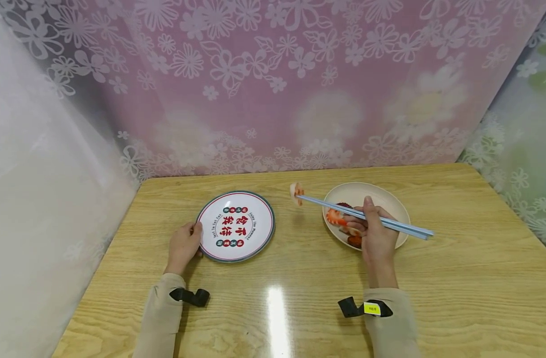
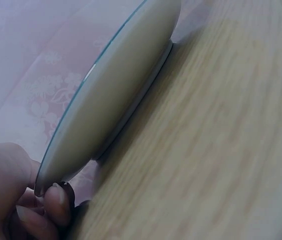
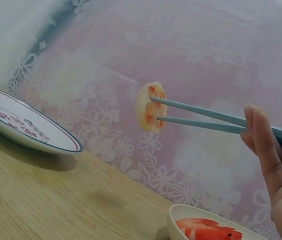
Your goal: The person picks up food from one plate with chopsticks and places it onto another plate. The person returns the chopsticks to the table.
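My left hand (image 1: 183, 247) pinches the left rim of a round white plate (image 1: 259, 223) with red characters and a green edge. In the left wrist view the thumb lies above the rim, with curled fingers (image 2: 57, 202) below it. My right hand (image 1: 380, 236) holds light blue chopsticks (image 1: 326, 203) over the cream bowl. Between their tips is a pale half-moon food piece (image 3: 144, 107) with orange-brown patches, like a toy dumpling. It hangs above the table between plate and bowl. The cream bowl (image 1: 396, 204) contains a red-orange shrimp (image 3: 205, 229) and dark red pieces (image 1: 355, 241), partly hidden by the right hand.
Everything stands on a wood-grain table (image 1: 309, 298) with a bright light reflection near its front. A pink flowered curtain (image 1: 255, 99) hangs behind the back edge, with pale curtains at both sides. Black camera mounts (image 1: 190, 297) sit on both wrists.
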Motion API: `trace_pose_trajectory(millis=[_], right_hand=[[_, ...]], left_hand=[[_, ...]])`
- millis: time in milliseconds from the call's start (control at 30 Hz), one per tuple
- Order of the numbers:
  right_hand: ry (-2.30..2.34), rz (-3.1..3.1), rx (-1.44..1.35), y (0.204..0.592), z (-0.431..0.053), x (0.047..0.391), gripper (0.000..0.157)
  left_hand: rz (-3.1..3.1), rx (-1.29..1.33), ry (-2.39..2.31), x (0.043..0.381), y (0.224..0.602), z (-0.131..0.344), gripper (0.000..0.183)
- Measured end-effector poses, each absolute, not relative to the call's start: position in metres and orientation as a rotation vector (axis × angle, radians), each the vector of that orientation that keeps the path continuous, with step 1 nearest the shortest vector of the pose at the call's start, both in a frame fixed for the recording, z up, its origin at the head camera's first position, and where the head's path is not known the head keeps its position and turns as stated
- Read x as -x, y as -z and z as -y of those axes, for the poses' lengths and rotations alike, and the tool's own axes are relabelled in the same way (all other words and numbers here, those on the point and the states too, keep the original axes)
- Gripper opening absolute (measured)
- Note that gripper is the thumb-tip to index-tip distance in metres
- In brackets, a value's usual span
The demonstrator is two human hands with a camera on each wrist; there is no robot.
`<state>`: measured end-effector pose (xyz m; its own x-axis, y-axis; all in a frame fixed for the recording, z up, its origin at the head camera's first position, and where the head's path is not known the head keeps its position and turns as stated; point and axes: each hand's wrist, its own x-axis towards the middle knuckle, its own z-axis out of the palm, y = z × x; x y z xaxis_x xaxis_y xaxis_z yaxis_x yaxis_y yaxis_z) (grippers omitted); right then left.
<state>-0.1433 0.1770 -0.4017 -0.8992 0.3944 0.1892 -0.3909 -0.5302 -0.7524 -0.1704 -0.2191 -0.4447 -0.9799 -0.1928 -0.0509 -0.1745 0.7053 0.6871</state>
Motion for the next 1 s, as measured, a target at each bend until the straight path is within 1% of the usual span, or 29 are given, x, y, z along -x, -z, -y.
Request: trace_pose_trajectory(millis=[467,600,833,1000], right_hand=[[-2.371,1.339,0.088,0.400,-0.167,0.143,0.031],[-2.372,1.364,0.054,0.402,-0.164,0.144,0.035],[-2.454,1.277,-0.013,0.405,-0.154,0.145,0.030],[-2.445,1.312,0.004,0.406,-0.146,0.147,0.033]], left_hand=[[2.883,-0.319,1.144,0.171,0.446,0.217,0.035],[2.884,-0.326,1.145,0.171,0.446,0.218,0.034],[2.878,-0.326,1.138,0.171,0.447,0.218,0.034],[2.874,-0.328,1.143,0.171,0.447,0.218,0.035]])
